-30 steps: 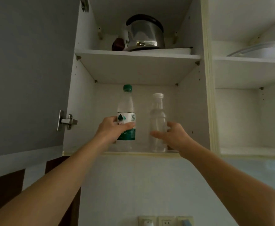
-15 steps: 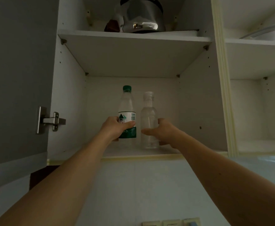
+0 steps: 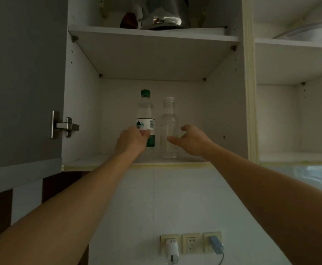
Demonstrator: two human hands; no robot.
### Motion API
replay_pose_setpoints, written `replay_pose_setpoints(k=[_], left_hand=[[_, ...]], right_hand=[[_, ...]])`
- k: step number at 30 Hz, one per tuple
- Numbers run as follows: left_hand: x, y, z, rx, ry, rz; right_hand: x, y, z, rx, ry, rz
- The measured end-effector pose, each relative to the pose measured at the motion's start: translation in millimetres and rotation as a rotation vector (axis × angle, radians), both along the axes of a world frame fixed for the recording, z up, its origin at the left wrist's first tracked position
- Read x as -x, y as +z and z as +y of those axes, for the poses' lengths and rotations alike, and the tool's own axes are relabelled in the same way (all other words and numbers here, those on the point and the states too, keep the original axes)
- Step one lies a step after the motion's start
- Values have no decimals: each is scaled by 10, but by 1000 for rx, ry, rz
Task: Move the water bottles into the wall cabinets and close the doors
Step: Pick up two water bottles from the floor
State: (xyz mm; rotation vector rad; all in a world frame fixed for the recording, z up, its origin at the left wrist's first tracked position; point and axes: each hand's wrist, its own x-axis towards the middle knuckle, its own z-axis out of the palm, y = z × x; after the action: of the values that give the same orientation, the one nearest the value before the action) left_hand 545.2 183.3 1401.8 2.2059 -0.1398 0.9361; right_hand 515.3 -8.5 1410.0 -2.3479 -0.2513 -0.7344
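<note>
On the lower shelf (image 3: 186,159) of the open wall cabinet, two bottles stand upright side by side, close together but apparently not touching. The left hand (image 3: 132,141) has its grip wrapped round the green-capped bottle (image 3: 145,115) at the label, fingers curled about its lower half. The right hand (image 3: 191,141) sits just to the right of the clear bottle (image 3: 168,129) with fingers and thumb spread and loosely bent, holding nothing; whether a fingertip touches the plastic I cannot tell. Both bottles run vertical, base on the shelf, directly ahead of the hands, so each hand would draw straight back toward the person to clear them.

Above, the upper shelf carries a steel pot (image 3: 165,15) with a dark object beside it. The neighbouring compartment to the right shows a pale dish (image 3: 309,32) on its upper shelf. The grey door (image 3: 20,79) hangs wide open at left, nearest the left hand, and looks like the next thing to swing shut once that hand lets go.
</note>
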Motion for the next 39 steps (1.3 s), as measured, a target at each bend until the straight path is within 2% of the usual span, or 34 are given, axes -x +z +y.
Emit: replay_pose_setpoints(k=[2, 6, 9, 13, 18, 22, 26, 32, 35, 39], left_hand=[[229, -32, -49, 25, 47, -136], [843, -74, -330, 35, -36, -357], [1339, -213, -660, 33, -161, -376], [1967, -529, -1165, 81, -265, -404], [2424, -1309, -1683, 114, -374, -167], [2801, -2132, -2028, 181, -441, 63], [3161, -3080, -2269, 156, -611, 192], [3560, -4559, -2388, 126, -724, 507], [3819, -5351, -2347, 99, -801, 605], [4256, -6322, -2269, 91, -829, 781]], right_hand=[[319, -74, -103, 37, -13, -94], [1066, -277, -486, 86, -114, -303], [1608, -488, -830, 25, -123, -377], [2150, -922, -1272, -89, -92, -352], [2701, -1751, -1686, -212, -83, -218], [3205, -2501, -1911, -223, -182, -51], [3667, -3300, -2131, -274, -305, 54], [4206, -4656, -2125, -498, -534, 248], [4579, -5469, -2043, -619, -648, 393], [5196, -6472, -2009, -718, -692, 625]])
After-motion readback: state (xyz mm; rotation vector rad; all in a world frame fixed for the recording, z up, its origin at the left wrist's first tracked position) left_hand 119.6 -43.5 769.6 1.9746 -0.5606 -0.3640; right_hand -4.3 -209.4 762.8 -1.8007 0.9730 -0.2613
